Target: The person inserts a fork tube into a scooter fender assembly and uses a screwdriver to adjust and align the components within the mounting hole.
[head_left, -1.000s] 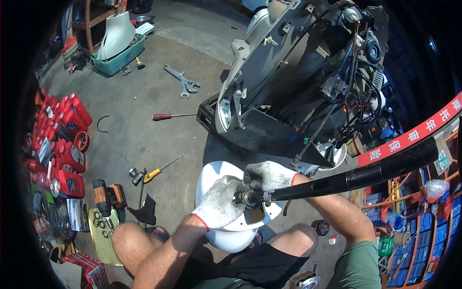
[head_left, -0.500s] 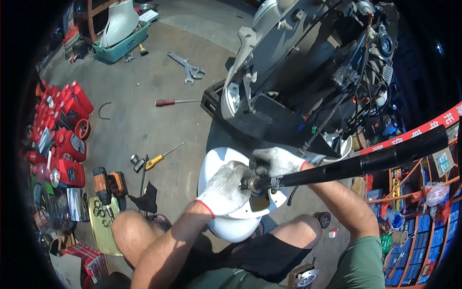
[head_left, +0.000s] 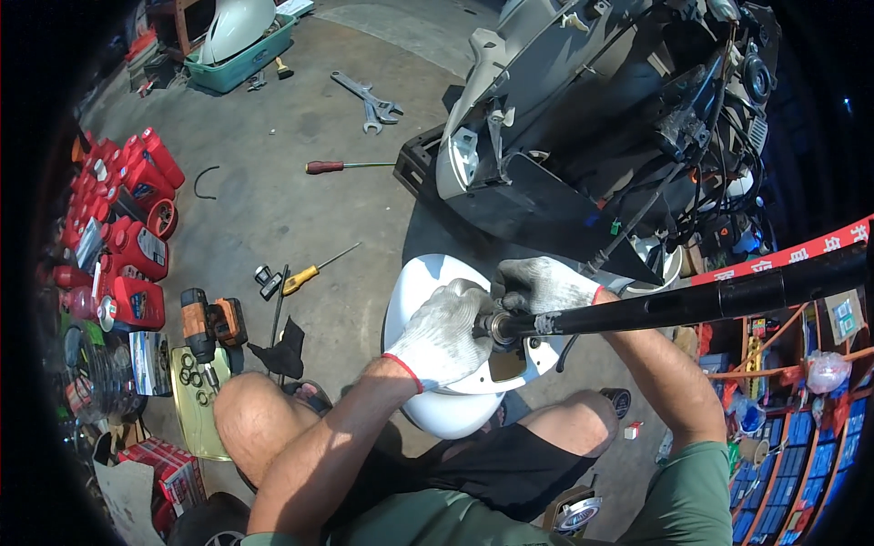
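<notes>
A long black metal tube comes in from the right edge and ends over a white scooter fender between my knees. The tube's end carries a round metal collar. My left hand, in a white knitted glove with a red cuff, is closed round that collar end from the left. On the tube's far side is my right hand, gloved alike, its fingers curled beside the collar. What its fingertips hold is hidden. Below the tube, an opening shows in the fender.
A partly stripped scooter body with loose cables stands ahead. On the floor lie wrenches, a red screwdriver, a yellow screwdriver and an orange drill. Red bottles crowd the left; blue bins fill the right.
The whole view has shifted a little, moving most things right in the picture. Both hands stay at the tube's collar end, with only slight changes in the fingers.
</notes>
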Demonstrator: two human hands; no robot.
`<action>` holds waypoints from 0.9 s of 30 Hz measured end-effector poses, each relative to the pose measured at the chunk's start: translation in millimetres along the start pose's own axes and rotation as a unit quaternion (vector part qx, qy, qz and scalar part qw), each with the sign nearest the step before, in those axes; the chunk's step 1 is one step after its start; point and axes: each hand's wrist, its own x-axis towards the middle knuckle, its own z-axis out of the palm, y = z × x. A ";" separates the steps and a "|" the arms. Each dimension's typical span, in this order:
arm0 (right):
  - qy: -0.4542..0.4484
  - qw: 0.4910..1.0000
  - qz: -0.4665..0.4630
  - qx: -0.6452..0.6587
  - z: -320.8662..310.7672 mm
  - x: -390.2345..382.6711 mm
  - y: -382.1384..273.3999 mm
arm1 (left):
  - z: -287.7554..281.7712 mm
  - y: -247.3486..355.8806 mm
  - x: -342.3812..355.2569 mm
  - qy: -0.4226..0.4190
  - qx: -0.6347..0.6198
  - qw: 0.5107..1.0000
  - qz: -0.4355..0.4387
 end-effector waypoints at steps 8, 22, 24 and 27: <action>-0.001 1.000 0.013 0.013 2.0 -0.6 5.4 | 2.9 -0.4 1.6 0.004 0.008 1.000 -0.009; 0.001 0.999 -0.045 0.013 -3.2 -2.9 5.8 | 14.2 34.3 -3.0 0.059 0.163 0.985 -0.016; 0.005 0.999 -0.043 0.019 -3.3 -3.9 4.7 | 12.8 38.9 -1.5 0.037 0.171 0.983 -0.048; 0.017 0.998 -0.043 0.035 0.3 -3.8 7.7 | 12.1 42.0 -0.2 0.038 0.169 0.984 -0.044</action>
